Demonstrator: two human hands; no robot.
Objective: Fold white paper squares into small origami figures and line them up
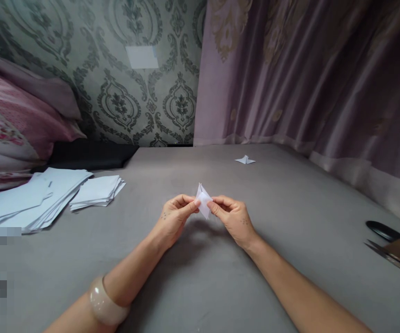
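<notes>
Both hands pinch a small folded piece of white paper [204, 203] in the middle of the view, a little above the grey surface. It is diamond-shaped, with a split point at the top. My left hand [175, 215] grips its left corner between thumb and fingers, and my right hand [232, 217] grips the right corner the same way. The fingertips behind the paper are hidden. A pale bangle [106, 303] circles my left forearm. Farther back on the right lies a small folded paper figure [245, 159] with pointed ends.
At left, large white sheets [64, 185] lie in a spread pile beside a stack of smaller paper pieces [97, 189]. A black flat item [92, 154] lies behind them. Scissors [390, 254] and a dark oval object [380, 230] rest at the right edge. Curtains [272, 83] hang behind.
</notes>
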